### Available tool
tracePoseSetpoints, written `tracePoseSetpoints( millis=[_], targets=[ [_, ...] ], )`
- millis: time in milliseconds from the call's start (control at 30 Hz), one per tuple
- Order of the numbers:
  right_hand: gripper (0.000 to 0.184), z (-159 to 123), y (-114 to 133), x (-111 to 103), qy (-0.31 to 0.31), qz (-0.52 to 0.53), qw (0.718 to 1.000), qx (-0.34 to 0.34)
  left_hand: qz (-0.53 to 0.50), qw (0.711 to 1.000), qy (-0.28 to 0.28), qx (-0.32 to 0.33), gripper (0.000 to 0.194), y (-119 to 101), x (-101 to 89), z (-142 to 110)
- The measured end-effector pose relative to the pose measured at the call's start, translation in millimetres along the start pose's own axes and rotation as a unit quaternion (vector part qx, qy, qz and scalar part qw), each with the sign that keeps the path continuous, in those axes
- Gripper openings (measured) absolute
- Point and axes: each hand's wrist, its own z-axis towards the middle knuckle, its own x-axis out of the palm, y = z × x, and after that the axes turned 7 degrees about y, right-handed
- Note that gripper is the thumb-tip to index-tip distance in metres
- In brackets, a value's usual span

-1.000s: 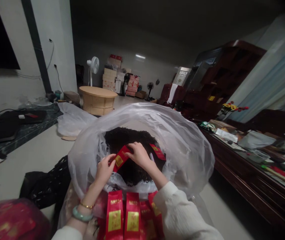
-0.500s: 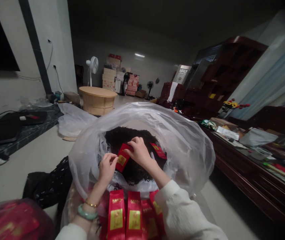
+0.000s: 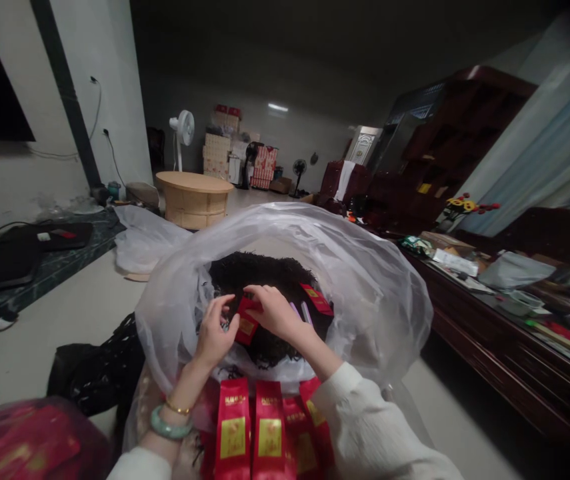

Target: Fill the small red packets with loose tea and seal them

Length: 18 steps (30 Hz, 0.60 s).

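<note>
A small red packet point(image 3: 247, 328) with a gold label is held by my right hand point(image 3: 275, 311), fingers closed at its upper edge. My left hand point(image 3: 215, 331) is at the packet's left side, thumb and fingers apart in a loose curve. Both hands are over a heap of dark, twisted tea-like leaves point(image 3: 265, 265) inside a big clear plastic bag point(image 3: 375, 287). Another red packet point(image 3: 316, 298) and a pale purple stick-like handle point(image 3: 306, 313) lie on the leaves at right. Several upright red packets point(image 3: 233, 427) stand in front, close to me.
A bag of red packets point(image 3: 35, 440) sits at lower left, beside a black plastic bag point(image 3: 97, 367). Along the right runs a dark wooden table point(image 3: 485, 373) with clutter. Farther off are a round wooden table point(image 3: 195, 193) and a white fan point(image 3: 183, 130).
My left hand has let go of the packet's edge and its fingers have spread. The right hand and packet have shifted slightly down, and the packet has tilted.
</note>
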Motion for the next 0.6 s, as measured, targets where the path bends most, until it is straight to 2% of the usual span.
tracePoseSetpoints(
  millis=[67, 133, 300, 367, 500, 533, 600],
  targets=[
    [0.048, -2.6, -3.4, 2.9, 0.0, 0.03, 0.999, -0.039, 0.026, 0.996, 0.06, 0.061, 0.037, -3.9, -12.3, 11.0],
    [0.053, -4.6, -8.1, 4.5, -0.009, 0.063, 0.996, -0.063, 0.073, 0.984, 0.115, 0.116, 0.032, -6.9, -24.0, 24.0],
    [0.062, -5.8, -17.5, 1.4, -0.01, 0.066, 0.995, -0.075, 0.169, 0.944, 0.221, 0.176, 0.031, -12.8, -41.1, 58.4],
    [0.054, -6.0, -18.7, -0.7, -0.018, 0.026, 0.997, -0.073, 0.2, 0.928, 0.246, 0.195, 0.028, -16.6, -44.0, 69.0],
    [0.015, -9.7, -20.0, -2.5, -0.077, -0.052, 0.992, -0.084, 0.196, 0.907, 0.286, 0.24, 0.018, -27.3, -51.6, 77.8],
    [0.009, -11.5, -20.3, -2.7, -0.091, -0.064, 0.99, -0.085, 0.188, 0.905, 0.29, 0.248, 0.017, -30.1, -54.4, 77.5],
    [0.011, -15.2, -20.8, -3.2, -0.101, -0.08, 0.988, -0.084, 0.169, 0.904, 0.294, 0.261, 0.015, -35.2, -60.4, 74.9]
  ],
)
